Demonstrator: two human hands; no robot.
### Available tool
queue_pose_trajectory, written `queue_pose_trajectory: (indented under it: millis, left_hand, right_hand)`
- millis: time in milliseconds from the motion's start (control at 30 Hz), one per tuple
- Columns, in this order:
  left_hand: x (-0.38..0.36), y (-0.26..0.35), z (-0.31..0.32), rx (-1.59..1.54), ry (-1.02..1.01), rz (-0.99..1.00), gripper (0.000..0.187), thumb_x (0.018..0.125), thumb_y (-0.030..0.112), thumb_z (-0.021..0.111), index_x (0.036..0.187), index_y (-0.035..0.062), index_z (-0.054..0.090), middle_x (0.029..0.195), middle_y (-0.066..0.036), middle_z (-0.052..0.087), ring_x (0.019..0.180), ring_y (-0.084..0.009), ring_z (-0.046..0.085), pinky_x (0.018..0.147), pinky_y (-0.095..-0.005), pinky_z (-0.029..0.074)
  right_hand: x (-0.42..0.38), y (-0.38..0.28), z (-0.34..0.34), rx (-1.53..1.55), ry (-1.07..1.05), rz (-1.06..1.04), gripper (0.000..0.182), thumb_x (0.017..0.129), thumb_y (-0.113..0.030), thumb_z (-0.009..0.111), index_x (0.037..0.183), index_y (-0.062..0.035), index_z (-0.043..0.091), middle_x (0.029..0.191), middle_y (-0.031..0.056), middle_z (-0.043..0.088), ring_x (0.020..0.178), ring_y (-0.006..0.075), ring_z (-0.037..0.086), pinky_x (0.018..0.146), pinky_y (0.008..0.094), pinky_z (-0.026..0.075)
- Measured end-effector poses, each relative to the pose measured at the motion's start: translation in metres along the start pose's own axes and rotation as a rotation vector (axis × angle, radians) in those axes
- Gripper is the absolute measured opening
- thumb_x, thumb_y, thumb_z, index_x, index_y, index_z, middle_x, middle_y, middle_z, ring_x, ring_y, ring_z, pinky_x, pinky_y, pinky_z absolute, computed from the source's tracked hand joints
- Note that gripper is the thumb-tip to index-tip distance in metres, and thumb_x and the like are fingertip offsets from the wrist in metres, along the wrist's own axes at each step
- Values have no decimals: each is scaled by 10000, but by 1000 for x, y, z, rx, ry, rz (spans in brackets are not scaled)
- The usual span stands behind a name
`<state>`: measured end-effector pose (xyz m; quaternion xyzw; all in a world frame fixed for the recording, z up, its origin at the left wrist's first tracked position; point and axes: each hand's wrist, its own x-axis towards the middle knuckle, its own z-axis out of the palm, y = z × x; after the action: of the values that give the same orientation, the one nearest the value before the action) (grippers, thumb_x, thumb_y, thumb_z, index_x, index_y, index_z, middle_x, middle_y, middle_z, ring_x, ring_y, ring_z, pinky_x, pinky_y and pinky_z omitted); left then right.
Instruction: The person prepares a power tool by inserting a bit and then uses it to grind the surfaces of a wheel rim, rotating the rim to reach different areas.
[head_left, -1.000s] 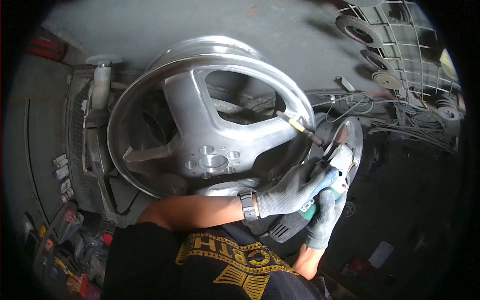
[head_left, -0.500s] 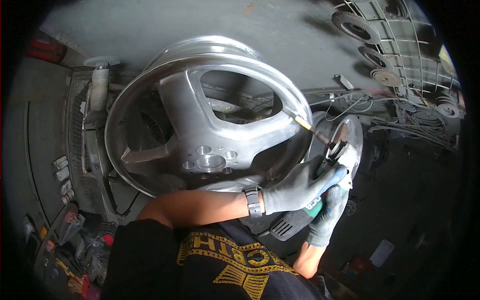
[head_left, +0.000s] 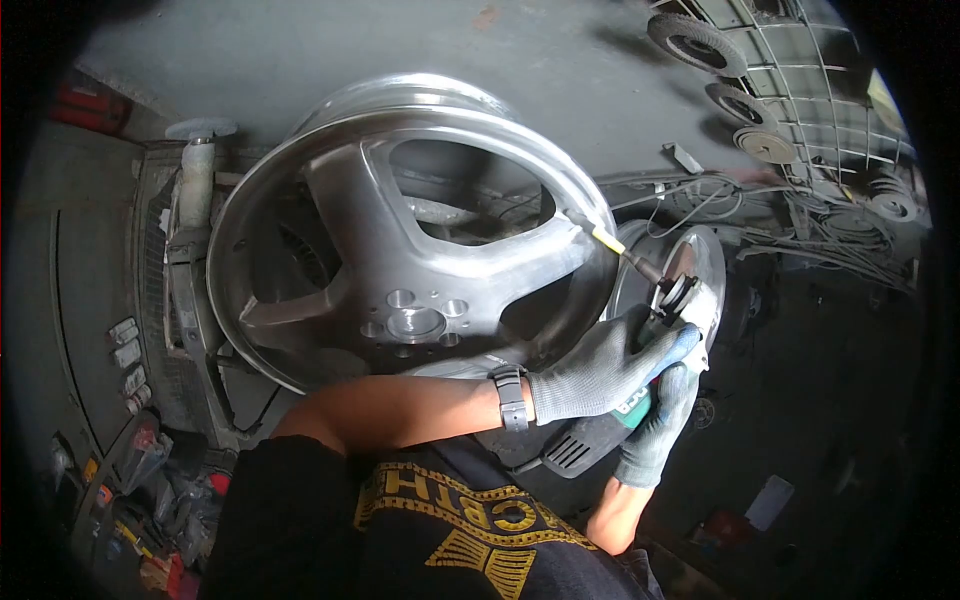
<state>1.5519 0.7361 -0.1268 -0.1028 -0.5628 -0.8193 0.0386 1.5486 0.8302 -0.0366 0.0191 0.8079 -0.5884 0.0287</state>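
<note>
A green, black and silver handheld power grinder (head_left: 632, 408) is held at the wheel's four o'clock. Its neck is wrapped by the grey-gloved left hand (head_left: 590, 378), fingers pressed together; its body is clasped by the grey-gloved right hand (head_left: 656, 430), fingers curled. The thin yellow-banded shaft (head_left: 610, 242) is angled to a spoke's outer end on the silver metal five-hole wheel (head_left: 375, 255), at three o'clock. Grey round abrasive discs (head_left: 697, 45) are seen at one o'clock, looped grey cables (head_left: 800, 225) at two.

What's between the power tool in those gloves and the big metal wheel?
In the head view, a thin shaft with a yellow band runs from the power tool toward the metal wheel.
</note>
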Motion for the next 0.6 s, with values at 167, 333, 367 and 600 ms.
queue_pose_trajectory:
  millis: [167, 333, 367, 600]
  left_hand:
    - [-6, 11, -1, -51, 12, -59, 499, 942, 116, 558, 1429, 26, 494, 1170, -234, 556, 909, -337, 614, 748, -434, 501]
    - [-7, 13, 1, -147, 107, -61, 492, 940, 124, 570, 1426, 61, 517, 1133, -234, 566, 867, -351, 647, 712, -423, 526]
    - [-6, 9, 2, 69, 119, 134, 492, 941, 128, 577, 1427, 72, 522, 1131, -231, 570, 859, -349, 656, 710, -421, 533]
    - [4, 7, 2, -174, 18, -72, 514, 957, 125, 583, 1462, 79, 500, 1171, -270, 568, 869, -360, 658, 712, -423, 539]
  right_hand:
    - [1, 5, -10, -30, -91, 29, 753, 871, -389, 749, 1424, 35, 465, 1274, 98, 618, 1124, 178, 610, 982, 326, 485]
    - [-4, 0, -4, -22, -113, 26, 752, 870, -413, 748, 1415, 31, 479, 1273, 96, 618, 1120, 176, 607, 978, 323, 482]
    - [-4, 1, -5, -30, -79, 26, 749, 876, -422, 740, 1413, 32, 483, 1272, 97, 618, 1120, 175, 607, 976, 321, 482]
    - [-1, 6, -7, -11, -47, -15, 767, 877, -424, 733, 1427, 42, 472, 1283, 108, 615, 1116, 178, 613, 977, 313, 479]
